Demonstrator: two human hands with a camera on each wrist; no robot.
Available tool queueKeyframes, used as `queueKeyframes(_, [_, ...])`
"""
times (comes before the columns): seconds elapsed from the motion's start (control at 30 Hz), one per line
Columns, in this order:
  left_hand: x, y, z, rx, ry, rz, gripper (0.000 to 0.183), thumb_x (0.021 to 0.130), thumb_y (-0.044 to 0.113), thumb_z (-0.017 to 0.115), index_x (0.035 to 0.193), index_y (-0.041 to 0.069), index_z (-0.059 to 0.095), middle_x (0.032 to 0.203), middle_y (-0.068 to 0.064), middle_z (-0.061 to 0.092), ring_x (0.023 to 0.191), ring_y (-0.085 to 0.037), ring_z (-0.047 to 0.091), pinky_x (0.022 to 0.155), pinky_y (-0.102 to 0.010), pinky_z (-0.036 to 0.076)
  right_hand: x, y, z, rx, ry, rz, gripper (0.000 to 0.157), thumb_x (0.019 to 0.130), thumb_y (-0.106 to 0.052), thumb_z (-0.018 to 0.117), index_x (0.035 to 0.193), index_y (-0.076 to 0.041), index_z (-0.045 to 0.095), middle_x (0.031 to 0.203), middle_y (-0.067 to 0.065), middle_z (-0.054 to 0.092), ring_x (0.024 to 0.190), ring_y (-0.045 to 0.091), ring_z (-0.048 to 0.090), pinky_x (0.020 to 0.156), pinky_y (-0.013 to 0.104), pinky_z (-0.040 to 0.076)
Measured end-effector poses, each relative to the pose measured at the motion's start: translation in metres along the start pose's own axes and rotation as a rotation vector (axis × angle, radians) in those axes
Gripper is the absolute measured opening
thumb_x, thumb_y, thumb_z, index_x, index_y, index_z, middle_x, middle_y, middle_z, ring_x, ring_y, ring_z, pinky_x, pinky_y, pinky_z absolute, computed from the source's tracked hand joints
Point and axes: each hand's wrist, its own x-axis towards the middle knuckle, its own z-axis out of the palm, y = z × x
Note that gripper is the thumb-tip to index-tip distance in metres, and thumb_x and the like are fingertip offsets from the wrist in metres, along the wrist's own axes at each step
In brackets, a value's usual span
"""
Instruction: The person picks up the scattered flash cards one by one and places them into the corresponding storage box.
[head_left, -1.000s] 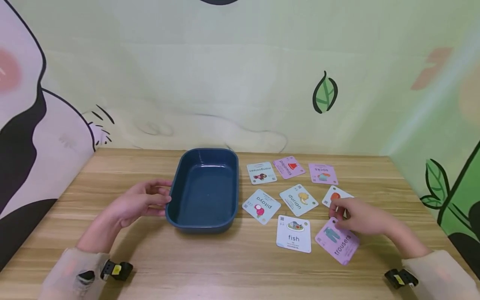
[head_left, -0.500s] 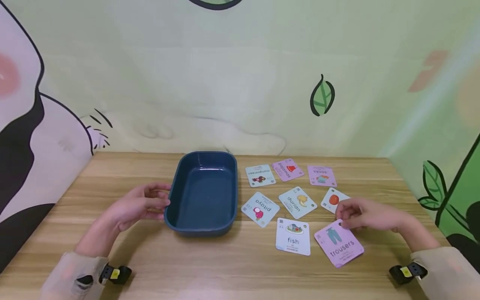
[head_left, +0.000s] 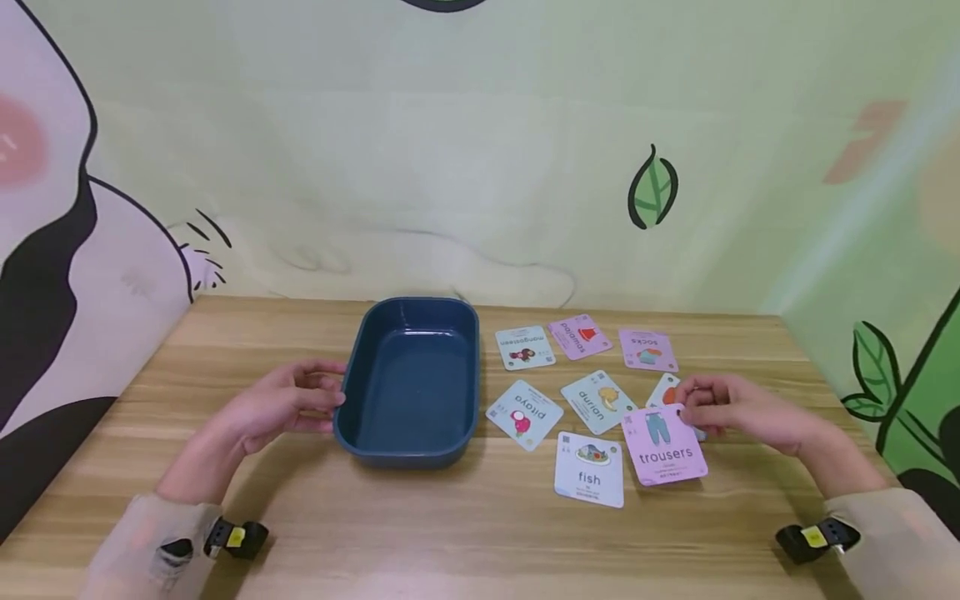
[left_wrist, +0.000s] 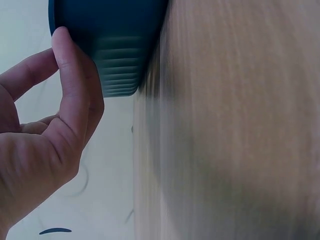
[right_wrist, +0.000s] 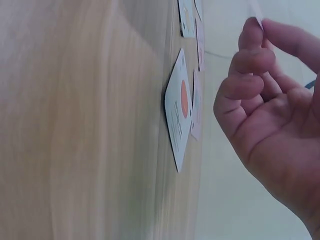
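My right hand [head_left: 738, 412] pinches the corner of a purple card printed "trousers" [head_left: 666, 446] between thumb and fingers. This card is raised off the table, partly covering a white card with an orange-red picture; the right wrist view shows that lower card, reading "meat" [right_wrist: 178, 112], flat on the wood. In that view only a thin edge of the held card shows at the fingertips [right_wrist: 252, 30]. My left hand [head_left: 288, 400] rests its loosely bent fingertips against the left side of a dark blue plastic bin [head_left: 408, 458], near its rim.
Between bin and right hand lie cards reading "fish" [head_left: 589, 469], "pitaya" [head_left: 524, 415] and "durian" [head_left: 598, 402]. Farther back are "mangosteen" [head_left: 525, 347], "pajamas" [head_left: 580, 337] and "socks" [head_left: 648, 350]. A cartoon-printed wall cloth [head_left: 337, 167] stands behind the wooden table [head_left: 450, 542].
The trousers card has come up off the table in my right hand, turned more upright and shifted slightly left, over the meat card. My left hand stays at the bin.
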Motion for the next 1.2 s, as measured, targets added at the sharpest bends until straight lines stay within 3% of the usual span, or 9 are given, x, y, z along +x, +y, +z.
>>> queueKeyframes(0.27, [0.003,0.001,0.001,-0.001,-0.009,-0.001,0.059,0.101,0.001,0.058,0.15,-0.012,0.028,0.114,-0.015,0.056,0.09,-0.02,0.067,0.082,-0.038,0.061,0.008,-0.007,0.01,0.029,0.18,0.009,0.026,0.101,-0.012,0.064,0.116,0.006,0.052,0.083,0.007,0.056,0.07,0.016,0.051,0.06,0.026,0.042])
queueKeyframes(0.53, [0.003,0.003,0.001,-0.006,-0.008,-0.004,0.058,0.101,0.001,0.058,0.149,-0.012,0.029,0.112,-0.013,0.057,0.089,-0.019,0.067,0.081,-0.038,0.061,0.019,-0.016,0.019,0.125,0.312,0.01,0.031,0.103,-0.016,0.063,0.12,0.006,0.049,0.09,0.004,0.066,0.074,0.019,0.056,0.062,0.026,0.044])
queueKeyframes(0.77, [0.001,0.005,0.0,-0.01,-0.009,-0.013,0.058,0.102,0.002,0.058,0.15,-0.012,0.028,0.113,-0.014,0.057,0.09,-0.02,0.067,0.082,-0.038,0.061,0.024,-0.024,0.026,0.195,0.359,0.003,0.03,0.104,-0.014,0.061,0.122,0.006,0.048,0.093,0.002,0.069,0.074,0.019,0.06,0.066,0.027,0.049])
queueKeyframes(0.93, [0.002,0.004,-0.001,-0.008,-0.014,-0.01,0.058,0.102,0.002,0.058,0.149,-0.012,0.028,0.113,-0.014,0.058,0.09,-0.02,0.068,0.082,-0.039,0.061,0.028,-0.029,0.033,0.227,0.385,-0.005,0.028,0.103,-0.012,0.063,0.121,0.005,0.05,0.087,0.001,0.065,0.071,0.018,0.055,0.067,0.028,0.05])
queueKeyframes(1.2, [0.004,0.003,0.001,-0.015,-0.018,-0.009,0.059,0.101,0.001,0.059,0.149,-0.012,0.027,0.113,-0.014,0.057,0.089,-0.02,0.068,0.082,-0.039,0.061,0.037,-0.039,0.046,0.214,0.393,-0.017,0.027,0.101,-0.013,0.065,0.118,0.002,0.052,0.079,0.002,0.061,0.069,0.016,0.051,0.061,0.025,0.043])
